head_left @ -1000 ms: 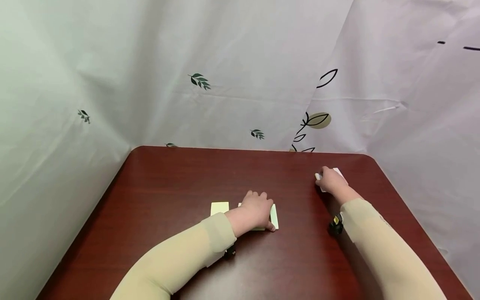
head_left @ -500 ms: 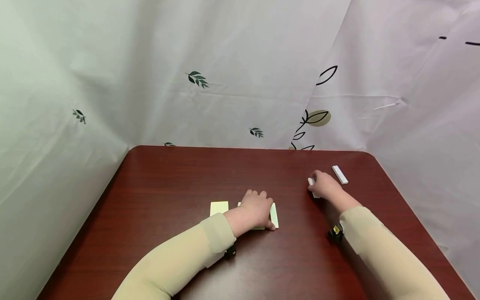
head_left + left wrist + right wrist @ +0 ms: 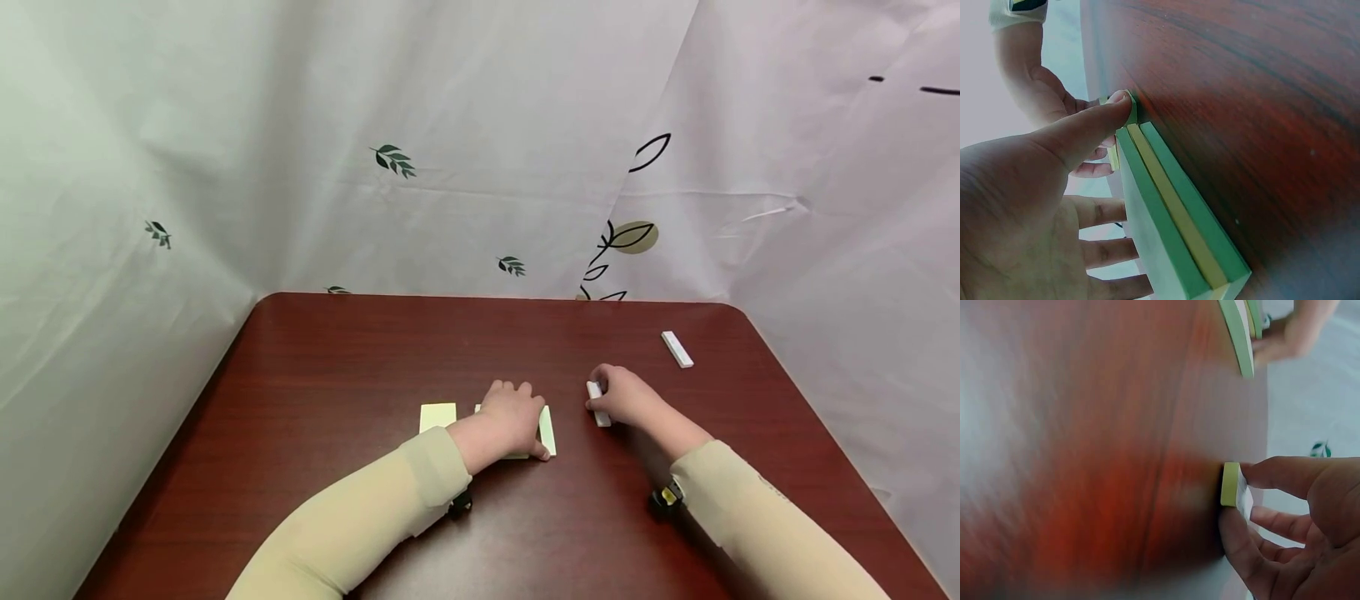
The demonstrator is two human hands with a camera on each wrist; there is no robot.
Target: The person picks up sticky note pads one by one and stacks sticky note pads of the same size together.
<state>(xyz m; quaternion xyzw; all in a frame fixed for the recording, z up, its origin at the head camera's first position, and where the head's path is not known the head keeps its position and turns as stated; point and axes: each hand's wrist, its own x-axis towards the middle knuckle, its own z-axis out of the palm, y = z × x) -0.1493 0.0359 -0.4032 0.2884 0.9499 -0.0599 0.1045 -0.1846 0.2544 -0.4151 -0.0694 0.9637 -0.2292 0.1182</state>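
My right hand [image 3: 622, 395] pinches a slim white block [image 3: 599, 405] between thumb and fingers, low over the table. Seen from the right wrist, that block [image 3: 1233, 485] has a yellow end and a white face. My left hand [image 3: 512, 418] spans a pale green strip [image 3: 547, 431], with thumb and index finger at its two ends. Below that hand, in the left wrist view, a green-yellow-green row of flat blocks [image 3: 1172, 212] stands side by side; the thumb touches a green piece beyond them. The palm hides part of this row from the head camera.
A pale yellow block [image 3: 438, 417] lies left of the left hand, partly behind the sleeve. Another slim white block [image 3: 677, 349] lies at the table's far right. The dark red table [image 3: 360, 358] meets a pale patterned sheet [image 3: 450, 167] at its back and sides.
My right hand has drawn the slim block leftward and nearer, away from the other white block, which has come into full view. The left hand has stayed in place.
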